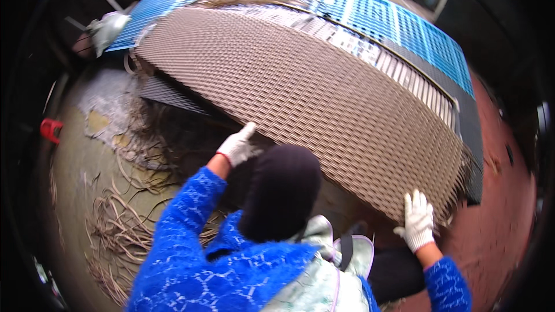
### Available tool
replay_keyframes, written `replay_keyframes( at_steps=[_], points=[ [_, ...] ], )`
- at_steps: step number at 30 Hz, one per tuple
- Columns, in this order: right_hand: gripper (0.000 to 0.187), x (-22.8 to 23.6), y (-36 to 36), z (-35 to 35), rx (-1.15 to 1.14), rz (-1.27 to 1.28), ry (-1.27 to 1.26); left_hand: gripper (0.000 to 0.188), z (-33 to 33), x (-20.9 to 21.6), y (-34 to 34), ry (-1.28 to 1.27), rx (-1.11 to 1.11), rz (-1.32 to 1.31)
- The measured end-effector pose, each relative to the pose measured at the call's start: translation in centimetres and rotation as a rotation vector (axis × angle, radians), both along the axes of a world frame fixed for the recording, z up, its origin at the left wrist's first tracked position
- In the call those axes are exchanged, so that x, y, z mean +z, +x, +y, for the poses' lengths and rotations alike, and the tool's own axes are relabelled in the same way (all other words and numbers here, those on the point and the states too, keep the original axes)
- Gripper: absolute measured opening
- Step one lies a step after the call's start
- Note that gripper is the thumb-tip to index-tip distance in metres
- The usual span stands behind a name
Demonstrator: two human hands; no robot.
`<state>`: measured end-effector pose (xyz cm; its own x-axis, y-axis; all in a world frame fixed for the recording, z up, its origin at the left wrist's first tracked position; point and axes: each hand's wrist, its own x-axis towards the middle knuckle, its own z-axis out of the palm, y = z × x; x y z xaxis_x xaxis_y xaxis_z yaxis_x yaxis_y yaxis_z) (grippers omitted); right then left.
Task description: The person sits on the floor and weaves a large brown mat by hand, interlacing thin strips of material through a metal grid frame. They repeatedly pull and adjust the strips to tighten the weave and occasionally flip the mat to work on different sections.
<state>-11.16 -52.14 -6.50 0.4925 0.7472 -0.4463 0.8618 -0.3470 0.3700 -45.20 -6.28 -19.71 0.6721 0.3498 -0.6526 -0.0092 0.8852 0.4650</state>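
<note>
A long brown woven wicker panel (300, 86) lies slantwise in front of me, from the far left to the near right. My left hand (236, 148), in a white knitted glove with a red cuff, is at the panel's near edge. One finger stretches out to that edge; the other fingers are partly blurred. Over the panel's near right corner, my right hand (418, 221) rests with gloved fingers spread and pointing away from me. Loose strand ends (464, 167) fringe the panel's right end. Neither hand shows anything enclosed in it.
Behind the panel are a slatted frame (416, 78) and blue grid sheeting (399, 23). Loose wicker strands (115, 225) are heaped on the floor at left, near a red object (51, 130). A pale bag (108, 30) is at the far left. My dark-clad knee (286, 188) rises between my arms.
</note>
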Motion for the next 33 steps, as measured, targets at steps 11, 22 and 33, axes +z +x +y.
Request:
replay_keyframes(
  at_steps=[11, 22, 33],
  points=[
    [0.126, -3.3, -1.0, -1.3, -0.075, -0.207, -0.113, 0.105, -2.8, 1.2, 2.9, -0.013, -0.086, -0.164],
    [0.051, -8.7, 2.3, -6.1, -0.320, -0.331, 0.227, 0.047, -5.4, -3.0, 4.3, 0.548, -0.522, 0.005],
    [0.016, -7.7, 1.3, -3.5, -0.424, -0.288, 0.331, 0.030, -5.6, -7.6, -4.0, 1.143, -0.642, 0.089]
  ],
)
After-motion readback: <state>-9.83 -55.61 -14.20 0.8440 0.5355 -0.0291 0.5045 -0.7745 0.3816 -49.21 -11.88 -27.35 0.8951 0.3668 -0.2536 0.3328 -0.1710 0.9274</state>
